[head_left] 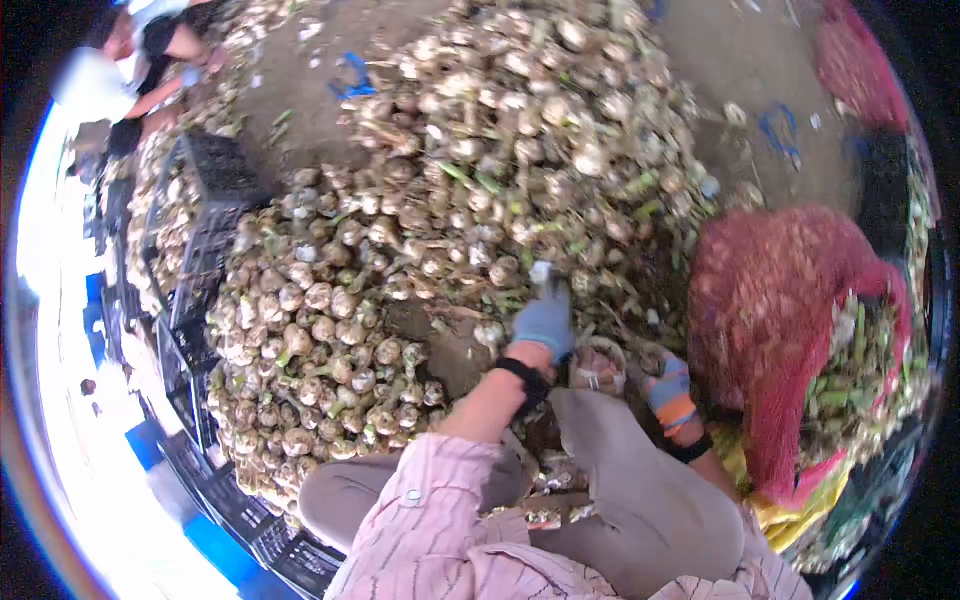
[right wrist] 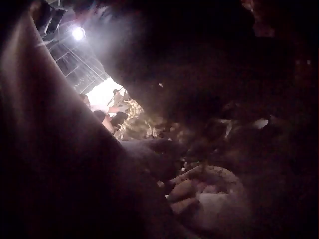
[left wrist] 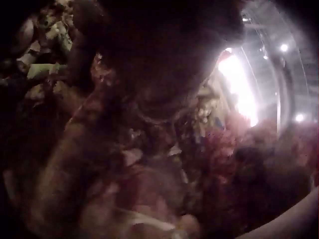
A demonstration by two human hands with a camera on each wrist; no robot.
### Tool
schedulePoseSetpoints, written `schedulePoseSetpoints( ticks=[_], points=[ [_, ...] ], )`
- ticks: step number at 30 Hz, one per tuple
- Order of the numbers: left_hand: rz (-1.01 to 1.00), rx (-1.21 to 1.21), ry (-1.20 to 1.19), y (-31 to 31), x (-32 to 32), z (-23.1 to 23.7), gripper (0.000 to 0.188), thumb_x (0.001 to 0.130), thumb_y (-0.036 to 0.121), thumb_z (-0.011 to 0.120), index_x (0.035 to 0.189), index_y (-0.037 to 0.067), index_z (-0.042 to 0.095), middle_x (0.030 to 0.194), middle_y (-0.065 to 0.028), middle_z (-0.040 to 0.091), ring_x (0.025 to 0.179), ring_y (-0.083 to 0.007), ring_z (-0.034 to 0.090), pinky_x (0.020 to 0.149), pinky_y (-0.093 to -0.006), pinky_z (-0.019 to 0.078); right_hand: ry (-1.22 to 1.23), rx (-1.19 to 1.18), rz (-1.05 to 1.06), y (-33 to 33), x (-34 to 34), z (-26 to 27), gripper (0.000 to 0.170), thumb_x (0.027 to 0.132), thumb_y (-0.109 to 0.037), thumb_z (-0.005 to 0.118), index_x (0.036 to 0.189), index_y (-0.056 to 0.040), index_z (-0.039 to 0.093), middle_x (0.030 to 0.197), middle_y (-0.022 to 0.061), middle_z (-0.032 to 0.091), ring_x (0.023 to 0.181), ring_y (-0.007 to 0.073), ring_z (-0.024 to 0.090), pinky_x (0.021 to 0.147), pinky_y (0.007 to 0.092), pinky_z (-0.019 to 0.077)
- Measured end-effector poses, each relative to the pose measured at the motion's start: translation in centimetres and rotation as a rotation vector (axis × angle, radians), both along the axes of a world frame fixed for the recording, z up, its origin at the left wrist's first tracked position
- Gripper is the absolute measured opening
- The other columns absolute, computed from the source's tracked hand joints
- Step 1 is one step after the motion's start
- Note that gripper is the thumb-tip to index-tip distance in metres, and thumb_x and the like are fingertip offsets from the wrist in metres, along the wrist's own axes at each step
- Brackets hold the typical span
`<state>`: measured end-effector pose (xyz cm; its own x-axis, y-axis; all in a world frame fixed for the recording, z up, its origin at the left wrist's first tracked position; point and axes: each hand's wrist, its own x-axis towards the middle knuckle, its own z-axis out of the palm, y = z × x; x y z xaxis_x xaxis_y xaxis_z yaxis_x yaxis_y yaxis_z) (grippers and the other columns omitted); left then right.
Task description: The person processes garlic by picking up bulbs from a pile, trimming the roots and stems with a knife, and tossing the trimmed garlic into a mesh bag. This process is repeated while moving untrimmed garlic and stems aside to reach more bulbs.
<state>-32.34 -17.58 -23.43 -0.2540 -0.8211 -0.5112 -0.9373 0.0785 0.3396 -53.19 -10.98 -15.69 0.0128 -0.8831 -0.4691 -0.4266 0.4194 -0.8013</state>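
My left hand point(head_left: 545, 325), in a blue-grey glove, reaches forward to the near edge of a large garlic heap point(head_left: 560, 130). A small whitish thing point(head_left: 541, 272) shows blurred at its fingertips; I cannot tell whether they hold it. Lower and to the right, my right hand point(head_left: 670, 395) wears a blue and orange glove and lies beside my leg. Its fingers are blurred and partly hidden. Between the hands is a small round container point(head_left: 619, 352) with pinkish-white contents, its rim point(right wrist: 219, 171) also showing in the right wrist view. Both wrist views are very dark.
A pile of trimmed bulbs point(head_left: 330, 340) lies at the left, near black crates point(head_left: 225, 175). A red mesh sack point(head_left: 760, 300) with green stalks at its mouth stands close on the right. Blue straps point(head_left: 352, 78) lie on the floor. Another person point(head_left: 165, 90) is at the far left.
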Motion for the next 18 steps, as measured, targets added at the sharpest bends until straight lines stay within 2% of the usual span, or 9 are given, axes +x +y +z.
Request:
schedulePoseSetpoints(
  ticks=[1, 4, 7, 9, 13, 14, 15, 17, 18],
  points=[
    [-0.083, -0.023, -0.052, 0.2, -0.3, -2.5, 0.038, 0.08, 0.02, 0.054, 0.115, 0.007, 0.047, 0.102, -0.0213, 0.058, 0.073, -0.0367, 0.063, 0.059, -0.0437, 0.0516, 0.045, -0.029, 0.042, -0.3, 0.9, 0.3, 0.035, 0.074, -0.013, 0.069, 0.106, -0.0001, 0.06, 0.1, 0.0155, 0.065, 0.092, 0.0239, 0.063, 0.081, 0.0333, 0.0493],
    [0.077, 0.129, -0.029, -0.9, -0.5, 0.7, 0.036, 0.076, 0.02, 0.061, 0.107, 0.004, 0.053, 0.114, -0.025, 0.051, 0.088, -0.0344, 0.062, 0.067, -0.0435, 0.0516, 0.071, -0.008, 0.017, -0.3, 1.9, -0.9, 0.033, 0.076, -0.016, 0.07, 0.104, -0.0001, 0.062, 0.097, 0.0132, 0.066, 0.087, 0.0214, 0.063, 0.079, 0.0328, 0.0491],
    [0.311, 0.141, 0.234, -0.7, 3.2, 0.6, 0.043, 0.075, 0.02, 0.061, 0.115, 0.004, 0.053, 0.117, -0.0254, 0.051, 0.089, -0.0364, 0.061, 0.074, -0.0421, 0.0504, -0.022, -0.102, -0.012, 0.8, 0.8, -4.1, 0.034, 0.075, -0.021, 0.072, 0.101, 0.0, 0.064, 0.092, 0.0118, 0.067, 0.081, 0.023, 0.063, 0.077, 0.0323, 0.0492],
    [0.728, 0.298, 0.642, -0.2, 8.2, -0.4, 0.049, 0.076, 0.017, 0.064, 0.118, -0.002, 0.05, 0.094, -0.0148, 0.065, 0.088, -0.0261, 0.062, 0.078, -0.0369, 0.049, 0.086, -0.044, 0.123, 0.3, 0.1, -3.1, 0.036, 0.074, -0.015, 0.072, 0.104, 0.002, 0.062, 0.095, 0.0103, 0.066, 0.087, 0.0176, 0.061, 0.079, 0.0295, 0.0475],
    [1.298, 0.067, 1.389, 0.6, 23.6, 11.2, 0.026, 0.085, 0.015, 0.058, 0.106, 0.001, 0.056, 0.101, -0.0097, 0.063, 0.079, -0.0147, 0.058, 0.071, -0.0248, 0.0481, 0.238, -0.05, 0.111, 0.3, -1.1, -4.9, 0.035, 0.074, -0.016, 0.072, 0.103, 0.0012, 0.062, 0.094, 0.0102, 0.066, 0.086, 0.0183, 0.062, 0.078, 0.0298, 0.0469],
    [1.49, -0.032, 1.69, 0.8, 28.0, 13.5, 0.017, 0.089, 0.015, 0.049, 0.097, 0.002, 0.057, 0.092, -0.0087, 0.062, 0.064, -0.0106, 0.052, 0.058, -0.0215, 0.0446, 0.187, -0.036, 0.095, -0.1, -1.1, -5.3, 0.035, 0.074, -0.016, 0.072, 0.103, 0.0011, 0.062, 0.094, 0.0104, 0.066, 0.086, 0.0184, 0.062, 0.078, 0.03, 0.0469],
    [1.656, -0.227, 1.556, -0.1, 30.9, 18.3, 0.017, 0.091, 0.017, 0.045, 0.092, 0.004, 0.056, 0.08, -0.0052, 0.058, 0.056, -0.0087, 0.044, 0.05, -0.0207, 0.0396, 0.139, -0.02, 0.076, -0.5, -1.1, -5.7, 0.035, 0.074, -0.016, 0.072, 0.103, 0.001, 0.062, 0.094, 0.0105, 0.066, 0.085, 0.0185, 0.062, 0.078, 0.0301, 0.0468],
    [1.483, -0.561, 1.206, -0.1, 40.3, 23.1, 0.011, 0.091, 0.019, 0.047, 0.091, 0.011, 0.054, 0.079, -0.0055, 0.055, 0.074, -0.0124, 0.058, 0.053, -0.0276, 0.0452, 0.05, 0.02, 0.031, -0.9, -1.0, -6.4, 0.035, 0.073, -0.016, 0.072, 0.102, 0.0008, 0.062, 0.094, 0.0108, 0.066, 0.085, 0.0187, 0.062, 0.078, 0.0304, 0.0466],
    [1.074, -0.663, 1.518, -0.6, 47.6, 23.5, 0.018, 0.091, 0.026, 0.047, 0.096, 0.01, 0.054, 0.084, -0.006, 0.059, 0.075, -0.0143, 0.059, 0.059, -0.0268, 0.0485, 0.01, 0.044, 0.005, -0.9, -1.0, -6.5, 0.035, 0.073, -0.015, 0.072, 0.102, 0.0007, 0.062, 0.094, 0.011, 0.066, 0.085, 0.0188, 0.062, 0.078, 0.0306, 0.0466]
  ],
)
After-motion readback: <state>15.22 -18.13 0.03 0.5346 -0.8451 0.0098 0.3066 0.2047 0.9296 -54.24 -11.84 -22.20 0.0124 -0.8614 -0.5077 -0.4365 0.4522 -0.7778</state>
